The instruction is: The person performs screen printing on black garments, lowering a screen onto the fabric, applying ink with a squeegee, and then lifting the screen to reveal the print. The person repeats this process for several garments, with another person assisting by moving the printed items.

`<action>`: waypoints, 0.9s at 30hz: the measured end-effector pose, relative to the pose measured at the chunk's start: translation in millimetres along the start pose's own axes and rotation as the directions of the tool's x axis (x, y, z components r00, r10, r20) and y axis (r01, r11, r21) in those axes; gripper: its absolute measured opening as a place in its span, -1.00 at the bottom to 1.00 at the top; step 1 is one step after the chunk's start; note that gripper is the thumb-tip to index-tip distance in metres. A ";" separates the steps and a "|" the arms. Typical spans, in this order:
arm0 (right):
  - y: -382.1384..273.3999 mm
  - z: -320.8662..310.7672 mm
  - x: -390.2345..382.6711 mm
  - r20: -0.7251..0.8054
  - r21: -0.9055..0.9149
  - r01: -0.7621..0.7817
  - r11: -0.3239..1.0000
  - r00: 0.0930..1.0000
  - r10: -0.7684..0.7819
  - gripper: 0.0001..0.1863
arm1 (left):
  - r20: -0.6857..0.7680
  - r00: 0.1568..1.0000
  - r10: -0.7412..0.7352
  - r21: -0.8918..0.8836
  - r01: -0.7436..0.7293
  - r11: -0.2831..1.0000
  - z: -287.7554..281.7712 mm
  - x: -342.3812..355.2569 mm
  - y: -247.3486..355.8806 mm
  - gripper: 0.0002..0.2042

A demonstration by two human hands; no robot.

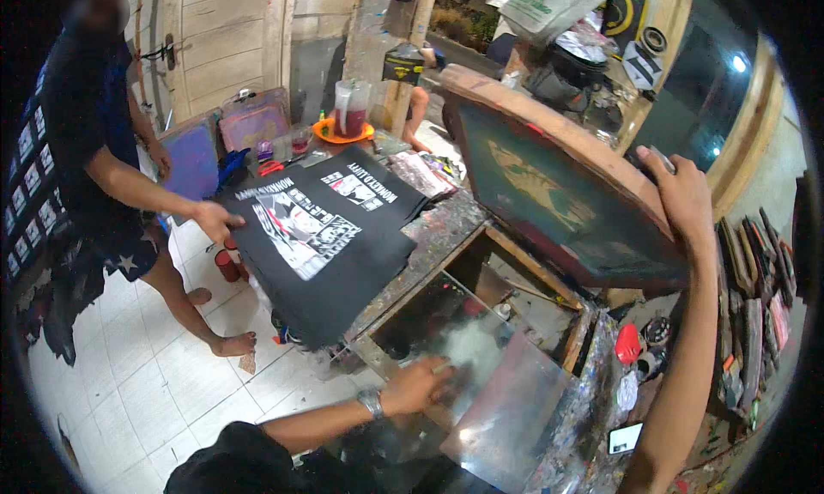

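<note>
A wood-edged screen printing frame [541,172] is tilted up at the right, a pale yellowish design on its dark green mesh. My right hand [678,189] grips its upper edge near the right corner; a small greyish piece shows by the fingers. Low in the middle, my left hand [419,387], with a band at the wrist, is curled over a clear glass-like sheet [515,408]. Whatever its fingers hold, if anything, is hidden. Under the sheet lies an open wooden box frame [532,271]. To its left, printed black fabric pieces [360,245] overlap on the table.
Another person's hand [216,221] touches the fabric's left edge. Behind it are red scissors [270,166], an orange plate [343,133] and a jug of dark red liquid [352,108]. At right sit a phone [625,439], a red scoop-like piece [628,344] and several stacked frames [755,305].
</note>
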State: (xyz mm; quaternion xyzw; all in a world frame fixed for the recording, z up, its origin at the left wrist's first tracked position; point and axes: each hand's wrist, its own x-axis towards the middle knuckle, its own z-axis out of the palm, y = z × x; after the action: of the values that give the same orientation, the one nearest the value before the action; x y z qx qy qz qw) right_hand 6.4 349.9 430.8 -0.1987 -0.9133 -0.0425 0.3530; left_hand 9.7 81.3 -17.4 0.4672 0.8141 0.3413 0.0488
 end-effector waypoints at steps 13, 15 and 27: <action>29.2 9.4 44.6 0.084 0.007 -0.053 0.999 0.995 0.053 -0.37 | -0.357 0.913 -0.199 0.693 0.401 0.599 -173.6 37.2 -253.3 -0.60; 30.0 12.4 43.0 0.045 0.014 0.053 0.999 0.998 -0.053 -0.34 | -0.362 0.915 -0.177 0.780 0.402 0.479 -174.9 45.2 -261.0 -0.55; 25.3 10.4 24.9 0.029 -0.068 0.092 0.993 0.996 -0.090 -0.40 | -0.542 0.790 -0.287 0.530 0.586 0.613 -164.7 -148.6 -221.0 0.08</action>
State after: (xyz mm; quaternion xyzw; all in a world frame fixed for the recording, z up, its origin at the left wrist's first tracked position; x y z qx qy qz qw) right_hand -7.0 383.7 437.9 -0.1696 -0.9238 -0.0875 0.3319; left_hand -133.7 -193.7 -60.3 0.1521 0.9619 0.0877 -0.2096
